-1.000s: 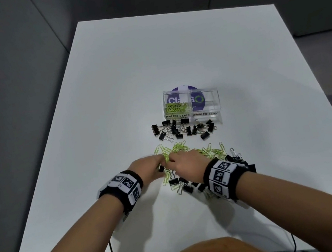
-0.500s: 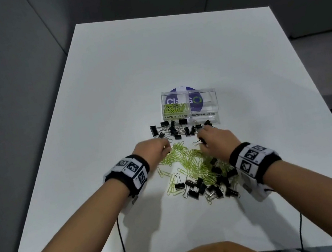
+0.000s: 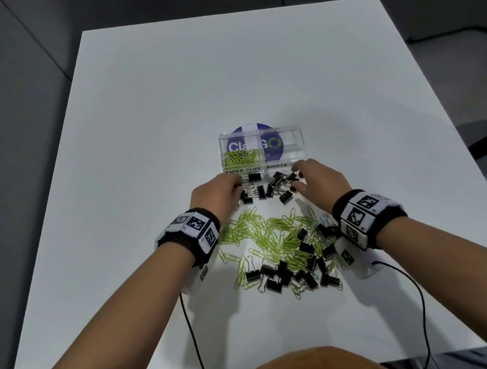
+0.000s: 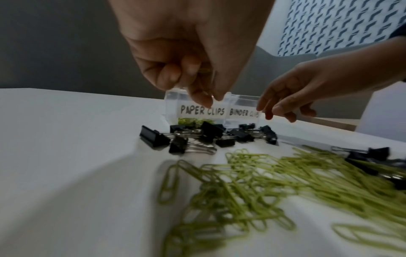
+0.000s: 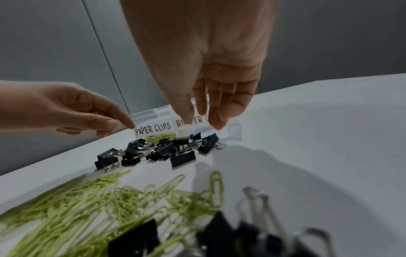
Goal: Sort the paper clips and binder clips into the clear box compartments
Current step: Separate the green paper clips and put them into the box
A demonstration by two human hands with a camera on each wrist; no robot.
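Observation:
The clear box (image 3: 290,130) stands mid-table, labelled PAPER CLIPS on its left compartment and BINDER CLIPS on its right. Green paper clips (image 3: 242,157) lie in the left compartment; the right one looks empty. A cluster of black binder clips (image 3: 264,191) sits right in front of the box. My left hand (image 3: 220,190) hovers at the cluster's left end, fingers curled round something green, apparently paper clips (image 4: 206,70). My right hand (image 3: 312,175) hangs over the cluster's right end with straight fingers (image 5: 219,120), holding nothing.
A loose pile of green paper clips (image 3: 268,232) spreads on the white table (image 3: 130,139) between my wrists. More black binder clips (image 3: 296,269) lie mixed in at its near right. Cables run from both wristbands towards me.
Both hands have moved forward from the paper clip pile to the binder clips in front of the box. The piles look unchanged.

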